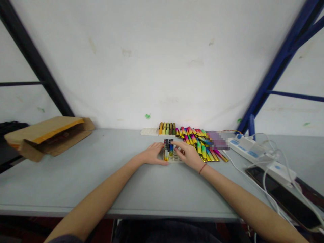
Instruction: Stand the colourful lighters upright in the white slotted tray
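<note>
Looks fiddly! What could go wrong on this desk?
The right hand is close to the standing shiny pieces and might tip one. Loose pieces beside the tray could get knocked. White cables cross the phone; a snag might drag it.

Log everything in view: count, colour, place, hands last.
Table: one, grey, centre.
Wall: one, white, behind.
Near tray: one, pale, middle.
Upright tubes: several, multicolour, in near tray.
Back tray: at least one, white, rear.
Standing pieces: many, orange to brown, rear.
Loose pieces: many, rainbow, right of centre.
Pixelated item: one, purplish, right.
Power strip: at least one, white, right.
Cables: several, white, right.
Phone: one, black, right.
Paper bag: one, brown, left.
Dark item: one, black, far left.
Slanted post: one, black, left.
Second post: one, blue, right.
Wristband: one, red, right wrist.
Left hand: one, bare, near tray's left.
Right hand: one, bare, near tray's right.
</note>
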`<state>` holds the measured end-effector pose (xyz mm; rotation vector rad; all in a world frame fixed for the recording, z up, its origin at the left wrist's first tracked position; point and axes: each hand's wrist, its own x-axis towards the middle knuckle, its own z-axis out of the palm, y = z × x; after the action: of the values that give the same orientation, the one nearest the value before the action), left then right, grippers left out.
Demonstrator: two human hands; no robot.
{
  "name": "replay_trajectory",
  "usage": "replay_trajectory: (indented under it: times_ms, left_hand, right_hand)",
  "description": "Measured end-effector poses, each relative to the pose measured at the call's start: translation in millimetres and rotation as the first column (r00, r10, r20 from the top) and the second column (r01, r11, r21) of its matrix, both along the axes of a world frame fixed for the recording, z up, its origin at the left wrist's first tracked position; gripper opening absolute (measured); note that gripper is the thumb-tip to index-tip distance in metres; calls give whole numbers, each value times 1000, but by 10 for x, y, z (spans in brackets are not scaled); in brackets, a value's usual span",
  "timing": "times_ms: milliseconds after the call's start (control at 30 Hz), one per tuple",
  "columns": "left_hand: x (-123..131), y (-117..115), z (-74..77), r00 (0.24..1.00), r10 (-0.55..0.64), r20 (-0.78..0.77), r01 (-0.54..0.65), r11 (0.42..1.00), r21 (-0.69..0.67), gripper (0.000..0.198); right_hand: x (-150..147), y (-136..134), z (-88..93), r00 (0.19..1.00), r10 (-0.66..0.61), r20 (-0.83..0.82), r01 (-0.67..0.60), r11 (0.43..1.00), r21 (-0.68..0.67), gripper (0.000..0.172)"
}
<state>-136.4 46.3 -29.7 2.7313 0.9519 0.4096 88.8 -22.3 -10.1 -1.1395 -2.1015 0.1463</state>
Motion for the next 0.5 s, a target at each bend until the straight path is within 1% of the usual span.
replay_trajectory:
  times_ms: [67,100,133,167,200,267,300,333,367,433,500]
  left_hand:
    - [-3,-1,4,1000,-3,-2,3,1000,-4,88]
    - [-4,-2,7,1000,-2,-3,2,1000,-8,89]
    - [-4,-2,11,1000,0,-4,0,1000,-13,90]
    - [-5,-3,14,1000,3,-5,-3,1000,-17,90]
    - [-5,-3,17,1000,7,-6,-7,1000,-21,91]
    - [-5,-2,20,1000,8,-8,-8,1000,-26,92]
    - [-4,-1,19,1000,7,-8,-7,1000,-27,92]
    - [-4,0,18,1000,5,-7,-5,1000,-28,92]
    - [-3,1,16,1000,4,-5,-4,1000,-28,91]
    - [-1,4,11,1000,3,-1,-3,1000,-26,91]
    - [1,7,8,1000,5,2,-5,1000,-25,91]
  right_hand:
    - [58,8,89,989,-65,135,64,998,7,38]
    - [117,18,151,970,-125,206,127,992,2,40]
    - [203,31,222,937,-203,284,214,977,-7,40]
    - [316,47,298,884,-291,366,320,947,-19,36]
    - [454,64,374,814,-381,439,439,898,-36,31]
    - [781,95,506,660,-527,536,656,752,-68,30]
    - [950,106,555,605,-546,579,717,690,-99,30]
    - [1109,113,587,580,-530,619,752,640,-157,28]
    - [1247,118,604,582,-493,647,771,589,-244,25]
    - [1437,125,593,642,-392,659,751,493,-439,20]
    - [1514,144,542,688,-319,652,716,446,-537,18]
